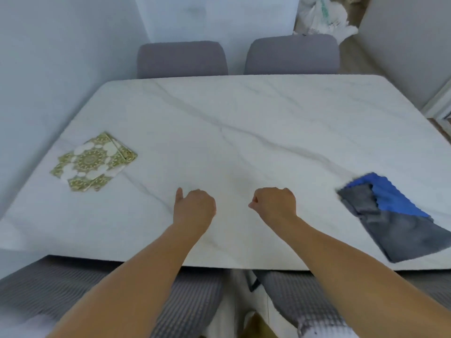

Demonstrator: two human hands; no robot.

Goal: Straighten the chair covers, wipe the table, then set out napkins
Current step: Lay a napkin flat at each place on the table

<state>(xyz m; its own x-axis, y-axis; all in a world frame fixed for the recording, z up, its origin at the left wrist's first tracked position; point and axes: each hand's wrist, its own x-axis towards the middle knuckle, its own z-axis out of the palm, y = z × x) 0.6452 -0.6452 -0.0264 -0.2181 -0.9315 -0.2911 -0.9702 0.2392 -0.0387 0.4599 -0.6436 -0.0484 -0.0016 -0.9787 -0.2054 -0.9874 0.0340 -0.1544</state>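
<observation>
Both forearms reach over near chair covers, left hand and right hand curled into fists gripping nothing above table, napkins far left, cloth far right.

On the table: napkins stacked near the left edge, well apart from everything else; cloth at the right, close to the near edge, running toward the near right corner. Between them, inward of the near edge, left hand and right hand, side by side, apart. Behind the far edge, left far chair and right far chair, side by side. Under the near edge, left near chair and right near chair.
</observation>
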